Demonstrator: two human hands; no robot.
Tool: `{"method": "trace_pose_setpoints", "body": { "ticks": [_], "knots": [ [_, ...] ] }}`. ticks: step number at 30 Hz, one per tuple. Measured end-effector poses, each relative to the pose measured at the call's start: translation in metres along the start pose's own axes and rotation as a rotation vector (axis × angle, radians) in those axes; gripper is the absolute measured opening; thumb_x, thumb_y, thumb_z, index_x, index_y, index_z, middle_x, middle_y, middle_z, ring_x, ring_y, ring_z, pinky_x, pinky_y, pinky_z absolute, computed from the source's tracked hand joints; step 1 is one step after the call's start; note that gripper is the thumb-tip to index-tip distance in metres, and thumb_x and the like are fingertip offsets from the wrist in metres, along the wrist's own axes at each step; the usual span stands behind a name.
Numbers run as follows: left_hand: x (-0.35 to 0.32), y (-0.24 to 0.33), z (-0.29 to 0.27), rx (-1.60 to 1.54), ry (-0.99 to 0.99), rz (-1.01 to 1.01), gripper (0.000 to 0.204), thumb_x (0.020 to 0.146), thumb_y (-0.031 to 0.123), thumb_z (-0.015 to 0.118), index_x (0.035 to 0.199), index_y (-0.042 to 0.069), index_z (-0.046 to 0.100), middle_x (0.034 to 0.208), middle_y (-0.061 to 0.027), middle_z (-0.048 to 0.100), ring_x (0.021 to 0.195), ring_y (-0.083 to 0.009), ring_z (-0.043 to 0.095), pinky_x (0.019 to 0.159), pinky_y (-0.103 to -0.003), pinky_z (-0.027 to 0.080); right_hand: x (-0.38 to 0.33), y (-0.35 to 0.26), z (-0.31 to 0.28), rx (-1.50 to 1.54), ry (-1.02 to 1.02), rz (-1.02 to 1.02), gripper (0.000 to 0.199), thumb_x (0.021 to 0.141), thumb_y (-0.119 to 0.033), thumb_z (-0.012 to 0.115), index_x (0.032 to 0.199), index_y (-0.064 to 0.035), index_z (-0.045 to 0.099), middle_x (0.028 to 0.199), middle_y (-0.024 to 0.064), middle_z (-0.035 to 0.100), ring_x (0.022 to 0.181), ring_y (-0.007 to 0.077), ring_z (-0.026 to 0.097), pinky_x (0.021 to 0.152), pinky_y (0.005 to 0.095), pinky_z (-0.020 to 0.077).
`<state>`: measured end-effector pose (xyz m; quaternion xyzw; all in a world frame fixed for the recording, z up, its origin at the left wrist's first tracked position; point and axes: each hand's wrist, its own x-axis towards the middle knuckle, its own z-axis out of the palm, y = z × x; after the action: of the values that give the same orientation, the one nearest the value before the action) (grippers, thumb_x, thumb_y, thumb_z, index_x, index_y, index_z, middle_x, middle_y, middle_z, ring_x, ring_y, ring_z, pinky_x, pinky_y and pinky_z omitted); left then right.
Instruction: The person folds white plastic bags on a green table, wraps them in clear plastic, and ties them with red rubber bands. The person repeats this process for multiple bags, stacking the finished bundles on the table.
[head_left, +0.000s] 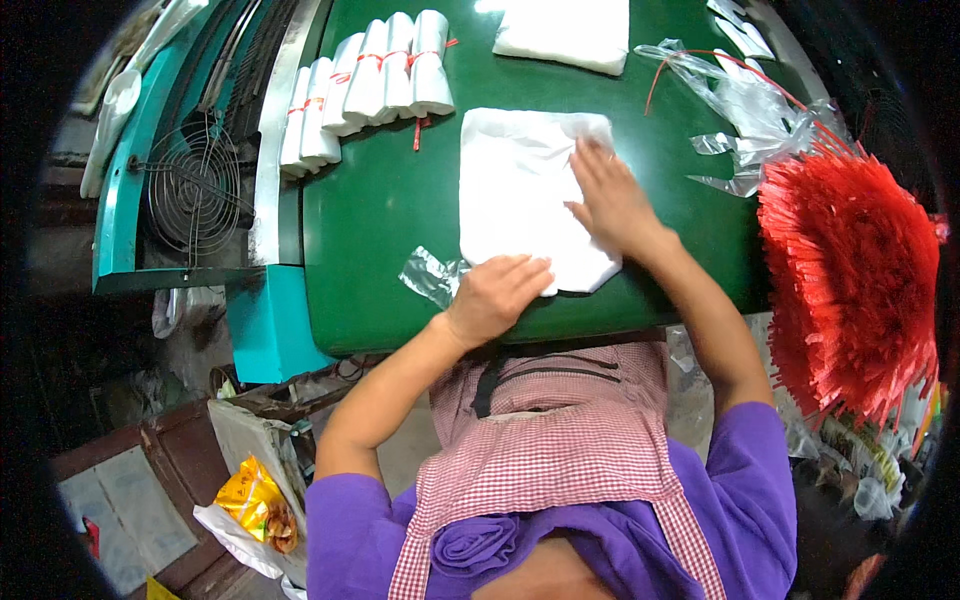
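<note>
Head view: flat stack of white plastic bags point(520, 195) lies mid-table on green table point(380, 250). Right hand point(612, 198) open, palm pressing its right side; left hand point(495, 295) curled over near edge. Tied white bag rolls point(365, 85) far left; red tie bundle point(850, 280) right.

— What is the worker wearing?
— A purple short-sleeved top point(745, 470), its sleeves ending above the elbows, forearms bare.
— Anything over it?
— A red-and-white checked apron point(560, 440) covering the chest, with a dark strap point(487, 385) running down its left side near the neck. Both hands carry no gloves or rings.
</note>
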<state>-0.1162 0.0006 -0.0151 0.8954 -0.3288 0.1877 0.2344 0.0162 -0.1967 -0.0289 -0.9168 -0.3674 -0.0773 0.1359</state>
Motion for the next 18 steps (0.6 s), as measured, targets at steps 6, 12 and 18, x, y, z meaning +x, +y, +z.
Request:
{"method": "trace_pose_setpoints", "body": {
  "ticks": [6,12,18],
  "knots": [
    [0.039,-0.044,-0.014,-0.408,-0.390,-0.702,0.017,0.078,0.006,0.059,0.094,0.007,0.064,0.087,-0.0125,0.063,0.074,-0.0272,0.061,0.066,-0.037,0.050,-0.007,-0.041,-0.043,0.337,-0.103,-0.159,0.058,0.084,-0.033,0.060,0.126,0.0029,0.045,0.137,0.0225,0.039,0.128,0.0378,0.036,0.106,0.0472,0.0291],
    [0.015,-0.018,-0.016,0.131,0.059,-0.127,0.039,0.075,0.009,0.064,0.113,0.006,0.059,0.122,-0.0142,0.054,0.102,-0.0296,0.058,0.083,-0.034,0.050,-0.041,-0.054,-0.018,0.154,-0.101,-0.155,0.068,0.080,-0.037,0.063,0.131,0.0027,0.041,0.140,0.0209,0.036,0.132,0.0368,0.030,0.108,0.0469,0.0264],
    [0.015,-0.010,-0.002,0.256,-0.257,-0.252,0.039,0.071,0.010,0.064,0.109,0.002,0.056,0.109,-0.0105,0.057,0.095,-0.0268,0.056,0.084,-0.038,0.046,-0.059,-0.069,-0.045,0.513,0.076,-0.174,0.056,0.077,-0.018,0.067,0.126,0.0015,0.047,0.137,0.0208,0.040,0.128,0.0371,0.037,0.104,0.0449,0.0318]
  ]
}}
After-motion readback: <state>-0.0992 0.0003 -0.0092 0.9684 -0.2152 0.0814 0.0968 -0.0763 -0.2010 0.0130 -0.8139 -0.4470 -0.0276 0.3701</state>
